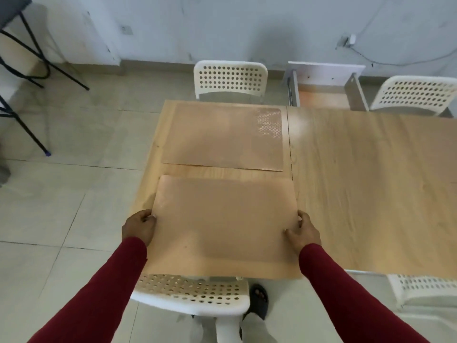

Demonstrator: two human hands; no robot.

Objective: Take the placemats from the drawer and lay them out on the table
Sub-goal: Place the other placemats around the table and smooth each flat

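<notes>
A tan placemat [222, 219] sits at the near left end of the wooden table [371, 181], and both hands hold it. My left hand [138, 227] grips its left edge; my right hand [303, 230] grips its right edge. A second placemat [217, 137] with a patterned corner lies flat on the far left part of the table. Beyond the table's far edge, an open white drawer [326, 92] shows a bare wooden bottom.
White perforated chairs stand at the far side [230, 78], far right [415, 92], near side below my arms [193, 295] and near right [425, 288]. A black folding stool [27, 58] stands at the left on the tiled floor. The table's right half is bare wood.
</notes>
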